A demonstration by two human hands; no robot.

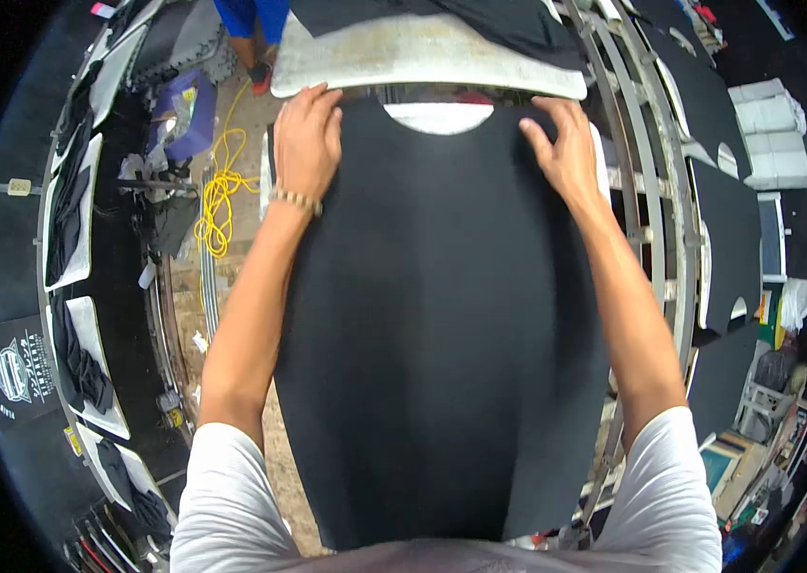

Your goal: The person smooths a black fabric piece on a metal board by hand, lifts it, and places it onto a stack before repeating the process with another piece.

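Observation:
A black T-shirt (432, 315) lies spread over a white board, its body running down toward me. In its neck opening a crescent of the white board (440, 118) shows. My left hand (308, 141) rests on the shirt's far left shoulder, fingers stretched toward the far edge. At the opposite shoulder is my right hand (564, 148), thumb apart from the fingers, touching the cloth near the corner. Both hands look open. Whether any fingertip hooks under the cloth cannot be made out.
Beyond stands another white board (422, 57) with dark cloth on it. Metal rails (647, 143) run along the right, with more shirt-covered boards (728, 239). On the left are a yellow cable (222, 196), a purple bin (188, 115) and boards with bunched dark shirts (83, 358). A person's legs (252, 29) show at the back.

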